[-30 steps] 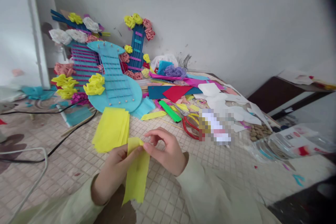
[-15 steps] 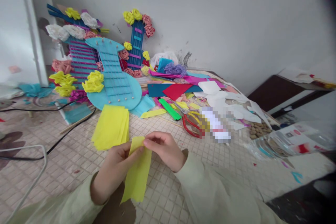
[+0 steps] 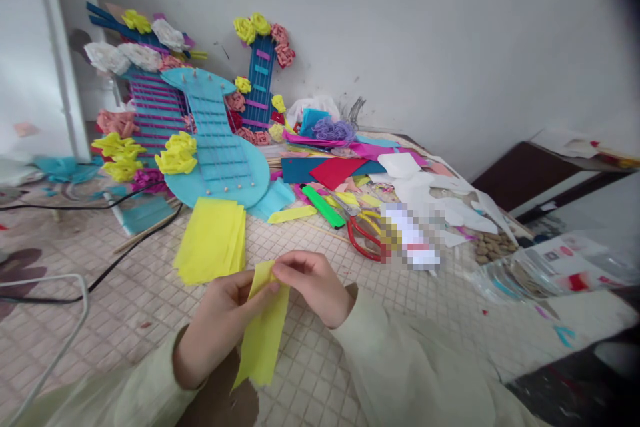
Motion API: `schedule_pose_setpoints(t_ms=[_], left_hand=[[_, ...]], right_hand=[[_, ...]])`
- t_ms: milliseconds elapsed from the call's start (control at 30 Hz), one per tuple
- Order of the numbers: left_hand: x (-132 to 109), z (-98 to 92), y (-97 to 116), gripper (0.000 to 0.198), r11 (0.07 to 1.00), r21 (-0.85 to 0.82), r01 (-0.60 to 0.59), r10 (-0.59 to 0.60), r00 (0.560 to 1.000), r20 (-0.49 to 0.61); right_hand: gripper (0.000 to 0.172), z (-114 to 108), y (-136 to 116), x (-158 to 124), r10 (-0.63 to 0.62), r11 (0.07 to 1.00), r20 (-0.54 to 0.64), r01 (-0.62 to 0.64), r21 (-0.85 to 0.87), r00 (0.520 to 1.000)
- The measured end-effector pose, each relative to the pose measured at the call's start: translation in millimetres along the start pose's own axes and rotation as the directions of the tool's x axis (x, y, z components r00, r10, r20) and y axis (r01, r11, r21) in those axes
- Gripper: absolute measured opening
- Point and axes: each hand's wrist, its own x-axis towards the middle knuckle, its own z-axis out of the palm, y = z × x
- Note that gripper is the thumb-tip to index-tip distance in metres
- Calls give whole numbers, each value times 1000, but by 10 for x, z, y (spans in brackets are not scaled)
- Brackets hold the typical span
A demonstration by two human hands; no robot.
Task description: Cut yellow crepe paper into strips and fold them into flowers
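Note:
A strip of yellow crepe paper (image 3: 263, 340) hangs down between my two hands over the tiled-pattern tabletop. My left hand (image 3: 225, 317) is closed on it from the left, thumb across its front and fingers behind. At the strip's upper right corner, my right hand (image 3: 313, 283) pinches the edge between thumb and fingertips. The two hands nearly touch at the top of the strip. Just beyond my left hand lies a stack of yellow crepe paper pieces (image 3: 210, 240).
Behind the stack leans a light-blue guitar-shaped board (image 3: 220, 147) strung with threads. Decorated boards with paper flowers stand by the wall. Red-handled scissors (image 3: 367, 243), a green utility knife (image 3: 323, 207) and white paper scraps (image 3: 425, 193) lie to the right. A black cable (image 3: 120, 257) crosses the left side.
My left thumb has shifted slightly right across the strip, toward my right fingertips. The strip's lower part has swung a little. Both hands keep hold of it.

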Motion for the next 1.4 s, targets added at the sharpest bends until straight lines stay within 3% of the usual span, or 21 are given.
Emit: schedule_pose_setpoints(t_ms=[367, 933, 1400], left_hand=[[-6, 2, -2, 24, 1000, -30, 10, -8, 998, 57], [4, 3, -40, 37, 991, 136, 17, -22, 999, 38], [-5, 11, -34, 39, 989, 144, 41, -46, 998, 32]], right_hand=[[12, -2, -2, 6, 13, 1000, -11, -13, -1, 1000], [13, -2, -25, -18, -15, 999, 4, 15, -43, 1000], [10, -1, -12, -14, -21, 999, 0, 21, -26, 1000]])
